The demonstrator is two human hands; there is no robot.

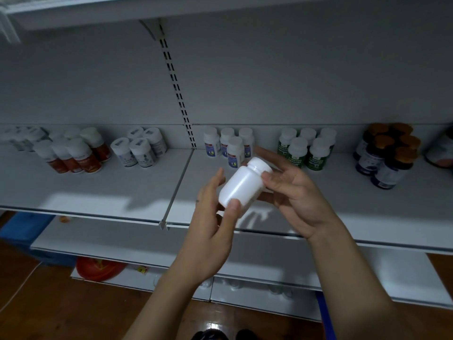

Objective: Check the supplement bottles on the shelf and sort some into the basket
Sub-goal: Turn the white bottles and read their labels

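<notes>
The labels on the shelf bottles (pixel 318 155) are looking too blurry to read — the white bottle (pixel 241 185) is showing no words.

White shelf (pixel 105 190), with clusters standing along its back. Left to right: red-label bottles (pixel 73 154), grey-label bottles (pixel 141 149), blue-label bottles (pixel 226 144), green-label bottles (pixel 306 150), dark orange-capped bottles (pixel 388 155).

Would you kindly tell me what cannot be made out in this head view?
Head view:
1. White bottle, held by left hand and right hand: blank plastic faces the camera; any label unseen.
2. Far-left bottles: blurred near the edge.
3. Dark jar: cut off by right edge.
4. Green-label bottles: print too small.
</notes>
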